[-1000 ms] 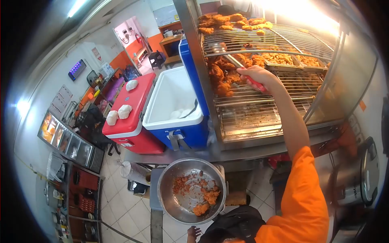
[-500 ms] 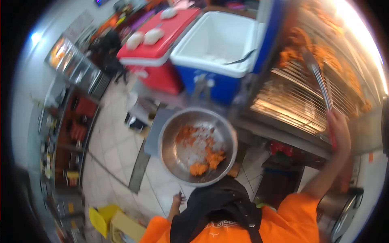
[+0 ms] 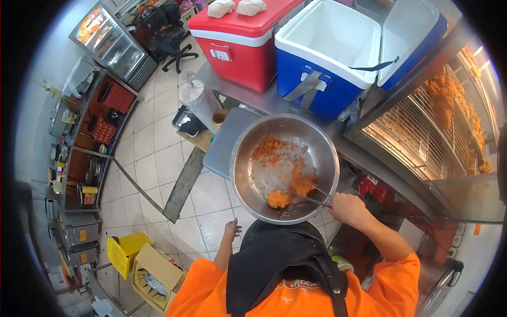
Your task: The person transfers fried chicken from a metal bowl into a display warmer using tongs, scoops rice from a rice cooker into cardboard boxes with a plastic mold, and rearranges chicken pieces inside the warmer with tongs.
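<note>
My right hand (image 3: 348,209) is closed around a pair of metal tongs (image 3: 318,201) with a red handle. The tongs reach into a large steel bowl (image 3: 238,174), their tips at a piece of fried chicken (image 3: 302,183) that is partly blurred. A second orange fried piece (image 3: 279,199) lies beside it, and loose crumbs (image 3: 270,148) are spread over the bowl's bottom. My left hand (image 3: 232,229) hangs below the bowl on the left, holding nothing, its fingers loosely apart.
A lit warming cabinet (image 3: 406,137) with fried chicken on racks stands at right. Behind the bowl are an open blue cooler (image 3: 322,79) and a red cooler (image 3: 243,58) with white bundles (image 3: 251,7) on top. A yellow bin (image 3: 124,253) and a cardboard box (image 3: 148,280) sit at lower left.
My right hand has brought the tongs from the cabinet rack down into the bowl. The view has turned, so the bowl and coolers appear further right.
</note>
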### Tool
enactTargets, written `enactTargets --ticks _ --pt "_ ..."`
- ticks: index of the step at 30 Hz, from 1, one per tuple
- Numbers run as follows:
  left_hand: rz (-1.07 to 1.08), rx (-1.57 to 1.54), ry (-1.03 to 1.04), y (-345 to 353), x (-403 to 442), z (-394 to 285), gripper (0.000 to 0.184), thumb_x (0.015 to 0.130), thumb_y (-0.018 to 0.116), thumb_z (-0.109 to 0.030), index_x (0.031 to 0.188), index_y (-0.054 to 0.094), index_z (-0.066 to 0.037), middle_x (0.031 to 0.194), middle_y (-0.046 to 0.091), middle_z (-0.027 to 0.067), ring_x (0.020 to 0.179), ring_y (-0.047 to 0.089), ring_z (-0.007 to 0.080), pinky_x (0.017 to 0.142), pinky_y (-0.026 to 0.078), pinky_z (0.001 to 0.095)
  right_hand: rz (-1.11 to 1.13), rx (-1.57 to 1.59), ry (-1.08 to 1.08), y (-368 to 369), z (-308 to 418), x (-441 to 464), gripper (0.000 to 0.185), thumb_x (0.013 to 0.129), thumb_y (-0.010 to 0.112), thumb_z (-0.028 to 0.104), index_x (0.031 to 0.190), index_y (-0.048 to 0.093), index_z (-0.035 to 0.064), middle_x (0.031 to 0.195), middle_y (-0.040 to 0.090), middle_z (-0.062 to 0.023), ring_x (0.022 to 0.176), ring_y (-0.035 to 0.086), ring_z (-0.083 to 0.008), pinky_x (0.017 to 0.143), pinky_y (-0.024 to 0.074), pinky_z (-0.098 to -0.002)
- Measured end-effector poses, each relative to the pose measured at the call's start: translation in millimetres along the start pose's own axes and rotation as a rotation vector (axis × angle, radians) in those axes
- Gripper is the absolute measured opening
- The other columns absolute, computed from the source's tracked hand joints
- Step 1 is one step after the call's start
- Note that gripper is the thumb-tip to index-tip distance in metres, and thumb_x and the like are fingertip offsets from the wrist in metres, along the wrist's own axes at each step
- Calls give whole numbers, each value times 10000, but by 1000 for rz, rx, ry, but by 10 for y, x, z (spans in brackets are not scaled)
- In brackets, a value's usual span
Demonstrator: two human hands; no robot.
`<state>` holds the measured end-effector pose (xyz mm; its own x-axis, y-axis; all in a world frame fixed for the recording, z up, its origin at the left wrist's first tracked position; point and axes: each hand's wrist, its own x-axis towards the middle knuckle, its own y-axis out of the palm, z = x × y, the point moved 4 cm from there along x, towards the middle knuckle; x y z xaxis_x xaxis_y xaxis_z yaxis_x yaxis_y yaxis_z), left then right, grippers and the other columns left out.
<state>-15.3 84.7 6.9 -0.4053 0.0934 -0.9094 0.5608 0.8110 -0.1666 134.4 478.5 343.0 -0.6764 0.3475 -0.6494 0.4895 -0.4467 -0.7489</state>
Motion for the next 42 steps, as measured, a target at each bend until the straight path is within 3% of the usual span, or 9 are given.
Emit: enactTargets --ticks 3,11,14,16,19,26,30,32,42 --pt "-17 -50 -22 -105 81 79 486 859 453 -444 1116 446 -31 890 613 145 673 586 236 554 432 390 -82 141 70 -18 53 281 432 778 582 347 958 549 -44 827 621 -216 803 620 -364 700 497 -439" --pt "-46 -12 -112 -318 -61 494 501 897 382 -429 1183 428 -20 972 600 158 774 594 273 597 442 416 -60 -87 156 -777 -173 -93 472 739 608 387 980 538 -14 879 609 -221 845 601 -362 733 485 -444" --pt "-55 11 -151 -306 -164 605 509 898 375 -433 1182 430 -15 964 600 159 790 594 281 611 451 430 -12 -233 72 -760 -235 -56 470 739 605 422 926 557 -6 832 620 -195 742 628 -305 677 502 -409" --pt "-47 29 -143 -253 -203 596 501 898 372 -429 1165 437 -10 959 600 162 765 595 277 593 455 427 249 -52 51 -678 -168 26 459 748 609 407 830 579 -44 684 617 -149 585 623 -264 564 500 -375" --pt "-38 -22 -142 -174 -206 593 485 892 384 -426 1144 446 -16 947 602 166 729 596 265 566 452 417 301 138 82 -563 -113 167 481 755 602 429 803 578 -50 563 575 -108 447 563 -205 455 463 -339" --pt "2 -107 -38 3 -11 342 497 870 427 -432 1143 436 -18 934 610 164 697 595 249 540 432 380 401 228 119 -588 -395 7 448 772 585 431 878 591 -4 538 554 -87 421 536 -171 396 420 -314" --pt "-24 -77 -36 43 -15 274 488 869 431 -433 1128 448 -19 939 613 163 711 599 251 554 436 395 227 164 -52 -393 -60 77 428 766 591 397 851 538 -19 627 593 -138 495 594 -256 518 489 -384" --pt "-20 -68 -36 23 30 303 486 869 433 -434 1122 451 -19 940 613 163 717 601 251 562 441 403 -157 -121 -165 -257 35 186 383 763 592 348 847 501 -14 708 615 -175 608 626 -315 572 506 -412" --pt "-31 -16 -55 -82 22 446 452 872 430 -442 1058 474 -32 893 616 139 697 596 234 583 453 417 -131 -167 -166 -146 69 367 338 745 613 278 890 504 -7 758 626 -175 685 631 -337 602 508 -429"
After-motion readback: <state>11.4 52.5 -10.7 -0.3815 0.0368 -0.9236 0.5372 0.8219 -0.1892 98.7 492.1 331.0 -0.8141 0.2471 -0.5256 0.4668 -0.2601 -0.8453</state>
